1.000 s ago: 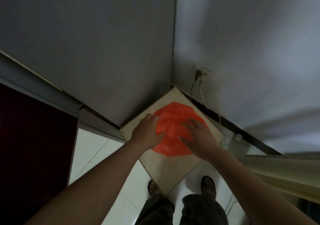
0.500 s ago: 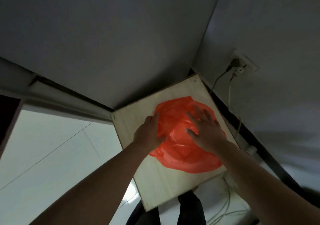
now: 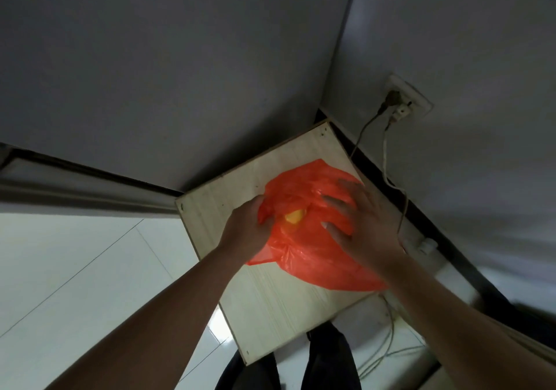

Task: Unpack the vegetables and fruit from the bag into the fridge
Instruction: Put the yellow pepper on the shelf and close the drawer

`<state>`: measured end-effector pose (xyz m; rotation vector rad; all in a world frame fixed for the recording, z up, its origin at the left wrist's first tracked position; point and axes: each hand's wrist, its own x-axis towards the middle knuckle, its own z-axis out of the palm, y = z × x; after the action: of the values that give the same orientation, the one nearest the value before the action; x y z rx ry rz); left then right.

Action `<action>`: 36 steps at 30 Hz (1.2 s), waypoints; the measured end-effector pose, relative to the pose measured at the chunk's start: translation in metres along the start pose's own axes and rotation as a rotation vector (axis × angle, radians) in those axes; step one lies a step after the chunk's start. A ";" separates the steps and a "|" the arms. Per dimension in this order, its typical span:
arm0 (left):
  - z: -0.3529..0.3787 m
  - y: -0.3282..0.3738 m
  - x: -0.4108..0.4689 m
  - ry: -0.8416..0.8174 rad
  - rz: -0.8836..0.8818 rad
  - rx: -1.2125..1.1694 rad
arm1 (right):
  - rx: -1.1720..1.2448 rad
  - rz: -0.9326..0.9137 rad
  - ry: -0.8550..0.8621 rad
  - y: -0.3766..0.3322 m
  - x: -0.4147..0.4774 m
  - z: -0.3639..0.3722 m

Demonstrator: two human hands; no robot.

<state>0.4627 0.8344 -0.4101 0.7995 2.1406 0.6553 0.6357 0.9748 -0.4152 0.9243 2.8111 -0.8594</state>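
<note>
We see an orange plastic bag [image 3: 313,257] lying on a pale wooden tabletop [image 3: 270,308] right of centre in the frame, its bulk toward the tabletop's right side. The left grip [image 3: 245,233] has its fingers curled round a fold of the bag at the left edge of the opening, holding the plastic. The right grip [image 3: 365,233] lies over the bag's right side with fingers spread and straight, holding nothing; its fingertips are blurred. Between the two, in a gap in the plastic, we make out something yellow [image 3: 293,217], and we cannot tell what it is. At upper right a wall socket [image 3: 406,102] carries plugs, with cables [image 3: 391,179] running down beside the tabletop. White floor tiles [image 3: 75,269] fill the lower left.
</note>
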 end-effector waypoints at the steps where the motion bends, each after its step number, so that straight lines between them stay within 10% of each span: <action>1: 0.000 -0.002 0.001 0.000 0.002 0.009 | 0.024 -0.002 -0.016 -0.002 -0.001 0.002; 14: -0.004 -0.029 0.019 -0.088 0.044 0.102 | 0.015 0.038 -0.339 -0.037 0.038 0.029; 25: -0.019 -0.044 0.016 -0.045 0.417 0.419 | 0.031 0.023 -0.324 -0.033 0.041 0.034; 36: -0.004 -0.055 0.018 -0.145 0.248 0.387 | 0.002 0.047 -0.203 -0.026 0.026 0.034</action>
<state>0.4317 0.8094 -0.4525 1.2957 2.0785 0.2918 0.5959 0.9531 -0.4369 0.8470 2.6069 -0.8947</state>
